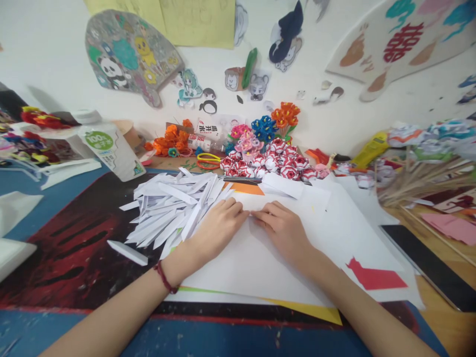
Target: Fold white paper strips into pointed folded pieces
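My left hand (222, 224) and my right hand (281, 229) meet over a large white sheet of paper (238, 270). Their fingertips are pinched together and almost touch each other. Whatever lies between the fingers is too small and too hidden to make out. Just left of my left hand spreads a loose heap of folded white paper strips (163, 203), some with pointed ends. One folded strip (128, 253) lies apart from the heap. Beyond my hands are several red-and-white paper flowers (277, 161) piled together.
A white bottle (111, 148) stands tilted-looking at the back left. Orange flowers (173, 141) and blue flowers (264, 128) line the wall. On the right lie a red paper scrap (377, 275), a dark phone-like slab (431, 265) and pink paper (449, 228).
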`<state>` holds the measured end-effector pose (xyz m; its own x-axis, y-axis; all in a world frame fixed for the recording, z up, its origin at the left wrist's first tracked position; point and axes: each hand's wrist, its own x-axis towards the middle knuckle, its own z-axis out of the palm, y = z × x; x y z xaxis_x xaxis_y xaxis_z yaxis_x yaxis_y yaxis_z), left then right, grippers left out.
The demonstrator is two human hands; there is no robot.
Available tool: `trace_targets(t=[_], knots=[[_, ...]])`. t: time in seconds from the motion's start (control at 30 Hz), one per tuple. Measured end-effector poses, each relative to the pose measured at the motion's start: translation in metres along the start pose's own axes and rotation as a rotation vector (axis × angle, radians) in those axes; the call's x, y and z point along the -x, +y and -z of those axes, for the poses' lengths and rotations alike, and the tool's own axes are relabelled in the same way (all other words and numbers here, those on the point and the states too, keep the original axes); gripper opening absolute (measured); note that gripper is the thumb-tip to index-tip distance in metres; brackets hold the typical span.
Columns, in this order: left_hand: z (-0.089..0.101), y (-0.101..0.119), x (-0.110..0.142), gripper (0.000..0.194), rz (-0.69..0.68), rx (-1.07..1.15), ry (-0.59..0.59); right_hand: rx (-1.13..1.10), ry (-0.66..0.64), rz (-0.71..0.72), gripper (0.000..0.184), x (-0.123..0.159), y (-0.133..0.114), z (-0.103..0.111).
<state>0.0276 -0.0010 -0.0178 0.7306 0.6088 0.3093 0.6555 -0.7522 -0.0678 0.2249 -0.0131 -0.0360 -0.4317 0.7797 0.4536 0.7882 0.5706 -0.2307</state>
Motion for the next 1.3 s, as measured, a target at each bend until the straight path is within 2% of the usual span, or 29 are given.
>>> trace_targets(t=[0.5,1.07,1.3], knots=[[0.0003,-0.0008,-0.0018,0.022,-0.028,0.045,-0.028,0.046,0.022,0.066,0.017,0.0003,0.0007,-0.0012],[0.0023,-0.0007,-0.0023,0.023,-0.044,0.032,-0.068,0.059,-0.008,0.02,0.02,0.0012,-0.0018,0.0013],[0.0002,-0.0018,-0.0018,0.025,-0.044,0.032,-0.037,0.072,-0.026,0.047,0.02,-0.0007,-0.0014,0.0015]])
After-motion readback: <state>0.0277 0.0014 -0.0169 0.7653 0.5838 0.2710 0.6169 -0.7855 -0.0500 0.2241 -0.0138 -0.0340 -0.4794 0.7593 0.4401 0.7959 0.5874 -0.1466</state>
